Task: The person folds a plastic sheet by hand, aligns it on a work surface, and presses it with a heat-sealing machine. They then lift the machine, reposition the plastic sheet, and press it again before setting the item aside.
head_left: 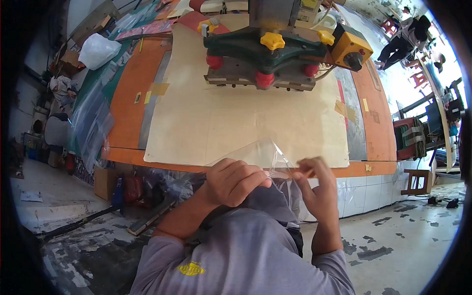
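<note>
Right at the near edge of the orange worktable [129,98], a sheet of clear plastic film [264,150] stands up in a creased peak between the two hands, its upper part in front of the cream board [255,125]. The left hand [237,182] is curled into a loose fist, fingers folded and their tips brought in against the thumb, with the film pinched there. The right hand [317,189] has its thumb and bent fingers partly apart beside the film's other edge; the fingers are blurred, so I cannot tell whether they grip it. Beyond, above the board's far part, sits a dark green press head [268,49] with yellow star knobs and red fittings, and a yellow control box [351,46] stands at its right
</note>
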{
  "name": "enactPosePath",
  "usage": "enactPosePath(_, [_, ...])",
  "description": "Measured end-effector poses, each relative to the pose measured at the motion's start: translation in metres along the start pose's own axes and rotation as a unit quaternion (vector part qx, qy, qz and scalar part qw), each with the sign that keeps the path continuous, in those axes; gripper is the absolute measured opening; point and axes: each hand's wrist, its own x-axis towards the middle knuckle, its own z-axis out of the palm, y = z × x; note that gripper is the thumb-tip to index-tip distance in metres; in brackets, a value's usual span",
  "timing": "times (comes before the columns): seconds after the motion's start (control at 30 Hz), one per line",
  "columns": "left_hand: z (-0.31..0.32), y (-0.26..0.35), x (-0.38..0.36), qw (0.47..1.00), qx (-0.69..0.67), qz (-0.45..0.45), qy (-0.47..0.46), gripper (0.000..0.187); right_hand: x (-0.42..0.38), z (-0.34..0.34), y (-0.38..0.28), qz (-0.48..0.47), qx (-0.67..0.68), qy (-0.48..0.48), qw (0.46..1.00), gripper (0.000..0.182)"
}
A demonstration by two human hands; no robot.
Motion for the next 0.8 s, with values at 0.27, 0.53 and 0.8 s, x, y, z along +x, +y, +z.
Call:
enactPosePath(0.27, [0.008,-0.002,0.016,0.996,-0.056,0.041,-0.055,0.031,0.034,-0.003,-0.020,-0.260,0.040,-0.047,0.964,0.038])
enactPosePath(0.53, [0.002,-0.008,0.028,0.971,-0.160,-0.116,-0.131,0.033,0.041,0.012,-0.003,-0.142,0.106,-0.048,0.983,0.017])
enactPosePath(0.8, [-0.016,-0.023,0.019,0.957,-0.131,-0.164,-0.198,0.021,0.046,0.008,-0.001,-0.093,0.130,0.010,0.987,0.016])
